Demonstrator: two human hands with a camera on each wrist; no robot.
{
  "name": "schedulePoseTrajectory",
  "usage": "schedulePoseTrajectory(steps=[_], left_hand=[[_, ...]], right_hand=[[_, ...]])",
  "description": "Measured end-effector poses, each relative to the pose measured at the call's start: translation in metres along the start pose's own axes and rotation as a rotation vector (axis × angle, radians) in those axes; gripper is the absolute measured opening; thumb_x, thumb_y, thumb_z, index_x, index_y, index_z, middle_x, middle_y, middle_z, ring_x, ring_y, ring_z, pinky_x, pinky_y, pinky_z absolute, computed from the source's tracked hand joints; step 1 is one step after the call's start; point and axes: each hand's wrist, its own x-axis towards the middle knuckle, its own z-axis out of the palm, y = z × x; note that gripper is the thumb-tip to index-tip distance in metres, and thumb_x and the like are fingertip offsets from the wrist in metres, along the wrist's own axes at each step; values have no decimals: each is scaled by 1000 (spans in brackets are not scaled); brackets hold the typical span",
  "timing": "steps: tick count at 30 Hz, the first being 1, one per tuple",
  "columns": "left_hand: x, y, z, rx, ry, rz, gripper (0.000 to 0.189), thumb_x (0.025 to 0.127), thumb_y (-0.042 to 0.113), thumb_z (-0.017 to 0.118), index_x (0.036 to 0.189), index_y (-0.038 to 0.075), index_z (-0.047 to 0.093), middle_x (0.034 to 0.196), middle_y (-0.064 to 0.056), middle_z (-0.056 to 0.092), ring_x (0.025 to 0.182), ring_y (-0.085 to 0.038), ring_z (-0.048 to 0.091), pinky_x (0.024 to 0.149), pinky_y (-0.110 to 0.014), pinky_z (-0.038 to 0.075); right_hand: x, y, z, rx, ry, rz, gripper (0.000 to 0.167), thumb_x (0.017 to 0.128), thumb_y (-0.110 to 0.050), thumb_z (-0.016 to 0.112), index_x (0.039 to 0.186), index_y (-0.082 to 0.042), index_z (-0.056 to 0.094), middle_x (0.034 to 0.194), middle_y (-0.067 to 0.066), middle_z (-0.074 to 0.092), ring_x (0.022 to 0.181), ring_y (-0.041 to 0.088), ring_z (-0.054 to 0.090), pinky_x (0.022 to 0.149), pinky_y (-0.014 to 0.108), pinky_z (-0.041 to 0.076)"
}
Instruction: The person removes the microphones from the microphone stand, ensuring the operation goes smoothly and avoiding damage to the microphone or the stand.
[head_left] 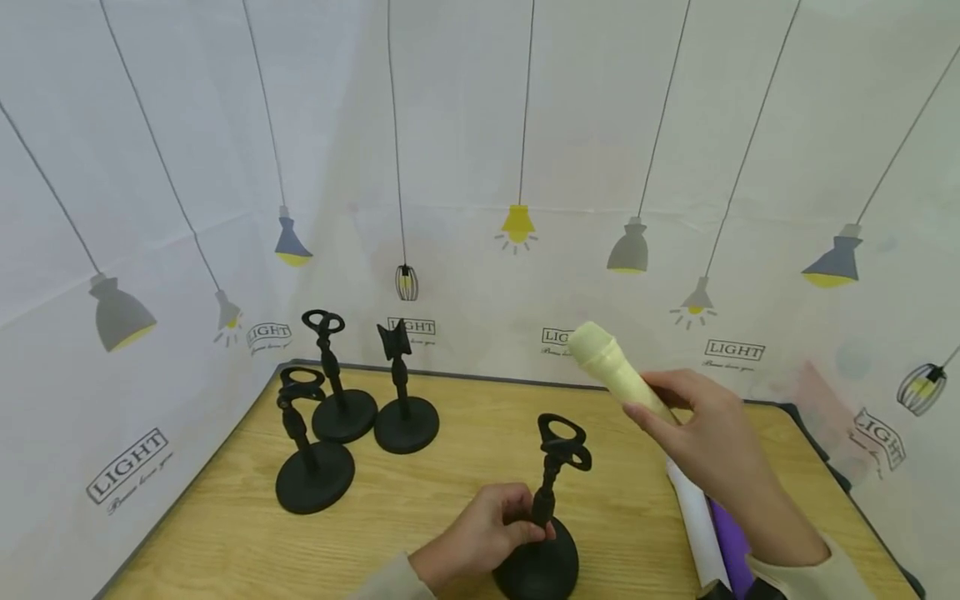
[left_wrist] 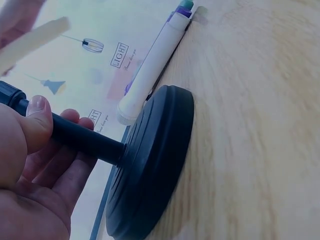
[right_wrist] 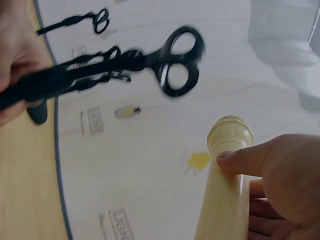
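My left hand (head_left: 487, 533) grips the lower pole of a black microphone stand (head_left: 542, 571), its round base on the wooden table. In the left wrist view, the thumb and fingers wrap the pole (left_wrist: 90, 140) just above the base. A clip with two ring-shaped loops (head_left: 564, 450) tops the stand. My right hand (head_left: 720, 450) holds a cream microphone (head_left: 618, 371) in the air, right of the clip and higher up. The microphone tilts, head up and to the left. In the right wrist view, the thumb lies along the microphone's body (right_wrist: 222, 195), just below the head.
Three more black stands, a front one (head_left: 315, 475), a back one (head_left: 345, 412) and one with a V-shaped clip (head_left: 405, 425), stand at the left. A white microphone (head_left: 697, 525) and a purple one (head_left: 729, 542) lie at the right. Printed cloth walls (head_left: 465, 350) surround the table.
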Motion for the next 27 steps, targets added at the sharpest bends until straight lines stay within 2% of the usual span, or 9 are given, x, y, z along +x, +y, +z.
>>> schedulePoseTrajectory(steps=[4,7,9,12,15,18,22,27], left_hand=[[0,1,-1,1,-2,6,10,101,-6,69,100,4,69,106,-10,83,100,-5,76,95,-23,61],[0,1,-2,5,-4,5,8,101,-6,69,100,2,69,106,-10,83,99,-6,76,95,-23,61],[0,1,-2,8,-5,0,8,101,-5,69,101,3,70,106,-9,83,100,-6,76,96,-24,61],[1,1,-2,15,-6,-5,8,102,-4,68,102,4,70,106,-8,83,100,-6,76,97,-24,60],[1,1,-2,20,-4,-5,9,102,-4,69,101,4,71,106,-8,83,100,-6,76,98,-24,59],[0,2,-2,19,-3,-5,8,101,-4,69,100,4,70,106,-8,83,99,-6,76,97,-23,60],[1,2,-3,19,-1,-7,6,101,-4,70,101,2,70,106,-8,83,99,-6,76,96,-23,60],[1,3,-3,23,-3,-11,7,101,-3,69,103,3,71,106,-8,83,99,-6,76,98,-24,60]], right_hand=[[-12,24,-5,-39,-107,144,41,95,-25,86,127,-2,75,116,17,79,105,40,77,81,45,62],[-22,43,-8,-58,-174,230,45,97,-31,84,129,0,74,120,21,78,107,42,76,83,53,62],[-28,55,-10,-67,-203,274,47,98,-33,83,129,1,74,121,23,78,106,41,76,83,50,63],[-40,73,-13,-78,-234,337,53,100,-38,80,131,4,71,123,25,75,105,38,76,79,37,62],[-49,89,-17,-105,-244,380,56,100,-44,78,132,3,71,124,24,75,104,36,76,74,26,56],[-54,103,-21,-153,-253,412,59,101,-48,75,131,3,71,121,25,77,101,35,76,72,28,56],[-58,120,-27,-207,-290,467,67,103,-53,70,133,7,69,117,27,77,101,39,75,76,44,60],[-69,141,-36,-248,-330,542,72,105,-54,65,134,12,65,117,31,75,107,47,71,83,55,57]])
